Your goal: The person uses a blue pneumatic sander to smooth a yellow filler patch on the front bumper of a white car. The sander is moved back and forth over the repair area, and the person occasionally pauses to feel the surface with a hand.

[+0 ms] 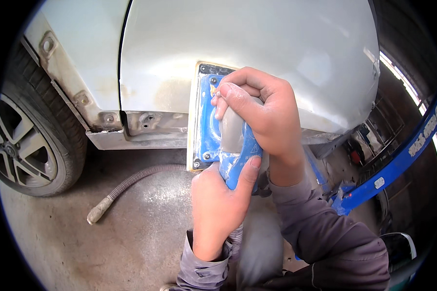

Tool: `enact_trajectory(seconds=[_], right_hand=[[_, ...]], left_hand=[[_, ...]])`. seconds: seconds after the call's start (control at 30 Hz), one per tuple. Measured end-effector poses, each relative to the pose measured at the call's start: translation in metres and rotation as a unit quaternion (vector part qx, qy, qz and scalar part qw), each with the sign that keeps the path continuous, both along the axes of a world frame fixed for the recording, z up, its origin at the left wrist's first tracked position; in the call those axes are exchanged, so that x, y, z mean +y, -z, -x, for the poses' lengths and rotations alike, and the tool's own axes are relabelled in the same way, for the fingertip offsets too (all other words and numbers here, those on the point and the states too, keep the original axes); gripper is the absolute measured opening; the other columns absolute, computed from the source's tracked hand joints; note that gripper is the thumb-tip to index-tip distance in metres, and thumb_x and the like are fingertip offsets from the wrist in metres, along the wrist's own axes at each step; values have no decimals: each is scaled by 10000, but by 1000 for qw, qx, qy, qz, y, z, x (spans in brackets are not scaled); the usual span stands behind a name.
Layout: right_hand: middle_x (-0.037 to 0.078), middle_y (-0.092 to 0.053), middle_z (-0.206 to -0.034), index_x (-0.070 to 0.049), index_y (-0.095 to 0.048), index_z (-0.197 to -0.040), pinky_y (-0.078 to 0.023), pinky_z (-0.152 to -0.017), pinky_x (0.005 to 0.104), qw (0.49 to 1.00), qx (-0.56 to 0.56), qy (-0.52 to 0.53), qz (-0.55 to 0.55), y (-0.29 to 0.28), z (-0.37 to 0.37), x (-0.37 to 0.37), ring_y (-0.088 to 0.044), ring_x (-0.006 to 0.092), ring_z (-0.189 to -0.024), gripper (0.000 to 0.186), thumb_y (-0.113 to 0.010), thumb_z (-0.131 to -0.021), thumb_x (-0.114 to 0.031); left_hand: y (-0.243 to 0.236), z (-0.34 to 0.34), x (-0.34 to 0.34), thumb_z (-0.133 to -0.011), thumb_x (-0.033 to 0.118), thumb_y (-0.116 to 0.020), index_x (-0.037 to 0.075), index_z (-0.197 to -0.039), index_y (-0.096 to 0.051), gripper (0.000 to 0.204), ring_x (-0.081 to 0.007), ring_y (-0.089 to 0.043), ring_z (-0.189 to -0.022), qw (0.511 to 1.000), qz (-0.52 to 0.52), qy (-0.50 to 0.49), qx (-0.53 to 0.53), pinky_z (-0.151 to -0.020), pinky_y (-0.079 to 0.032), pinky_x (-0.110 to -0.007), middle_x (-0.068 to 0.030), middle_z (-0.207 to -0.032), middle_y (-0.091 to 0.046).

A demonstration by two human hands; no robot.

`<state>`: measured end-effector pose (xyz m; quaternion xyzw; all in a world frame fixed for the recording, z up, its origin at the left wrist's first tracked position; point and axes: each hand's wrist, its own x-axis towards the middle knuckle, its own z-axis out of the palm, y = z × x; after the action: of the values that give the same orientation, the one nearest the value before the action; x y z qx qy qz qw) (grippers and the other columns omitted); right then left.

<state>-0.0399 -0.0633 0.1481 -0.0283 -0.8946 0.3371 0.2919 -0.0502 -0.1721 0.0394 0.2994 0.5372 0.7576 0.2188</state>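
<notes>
A blue rectangular sander with a grey top grip is tilted up, its pale-edged pad next to the lower part of a silver-white car door. My left hand wraps round the sander's blue rear handle from below, thumb along its side. Over the grey grip, my right hand is closed, its fingers curled at the tool's front and thumb pressed to them. White dust coats the sander and my fingers. Whether the whole pad touches the panel, I cannot tell.
At left stands a car wheel. The bare, worn sill runs below the door. A ribbed hose with a dusty end lies on the concrete floor. A blue lift arm slants up at right.
</notes>
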Motion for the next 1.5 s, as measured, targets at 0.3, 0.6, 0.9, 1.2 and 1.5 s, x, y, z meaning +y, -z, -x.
enact_trajectory(seconds=[0.3,0.6,0.9,1.2,1.5], right_hand=[[88,-685,-734,60,-647,-940,-524,-816,304,1000,0,6,26,1,1,-2,-653,152,-788,140,-578,-932,-62],[78,-683,-733,58,-643,-915,-521,-824,302,1000,-8,-6,27,0,0,-4,-649,142,-795,135,-588,-920,-64],[72,-685,-734,56,-638,-902,-503,-767,269,997,-31,-53,36,0,11,-18,-635,114,-748,142,-605,-914,-82],[81,-683,-730,59,-650,-912,-511,-776,274,999,-20,-27,20,1,-11,0,-650,139,-769,154,-600,-912,-86],[74,-685,-729,55,-649,-877,-506,-705,261,999,-10,-32,21,0,-7,6,-655,114,-729,205,-627,-886,-149]], left_hand=[[-2,0,-3,-894,434,-694,-62,-798,-670,506,-367,-681,-631,1000,15,5,-4,-592,-508,-415,-194,-630,-648],[1,-1,-5,-899,442,-687,-52,-817,-668,502,-358,-679,-627,1000,-3,8,-22,-590,-504,-403,-176,-633,-653],[6,-7,-11,-899,426,-692,-41,-829,-665,473,-290,-648,-562,997,-19,-27,-73,-574,-488,-386,-149,-612,-639],[3,-22,3,-909,407,-685,-53,-854,-662,463,-315,-680,-624,998,-13,19,-62,-603,-504,-383,-163,-658,-664],[-2,-24,5,-914,428,-674,-41,-870,-673,472,-293,-674,-614,998,-9,12,-61,-608,-501,-375,-146,-659,-668]])
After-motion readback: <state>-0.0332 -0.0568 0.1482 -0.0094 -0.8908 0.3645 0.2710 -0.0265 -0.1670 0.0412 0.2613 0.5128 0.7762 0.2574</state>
